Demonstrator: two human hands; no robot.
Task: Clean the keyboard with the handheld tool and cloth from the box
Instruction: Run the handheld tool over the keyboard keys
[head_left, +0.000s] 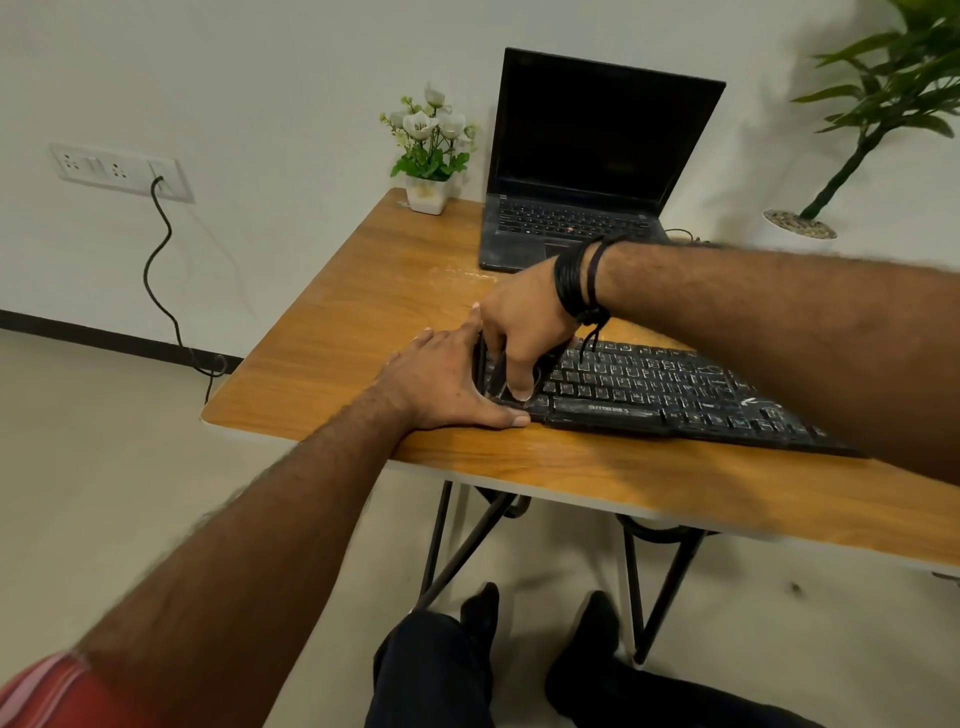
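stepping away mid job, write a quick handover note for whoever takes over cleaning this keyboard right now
Left hand: laid flat on the left end of the keyboard, thumb along its front edge, steadying it.
Right hand: reaches across, fingers curled down on the left-end keys around a slim dark thing; too hidden to tell if it is the tool.
Keyboard lies on the wooden table, in front of the open laptop; its keys look dusty.
No box or cloth in view.
Done: cannot tell beyond work at the left end.
Left: the remaining keys, then the cloth wipe.
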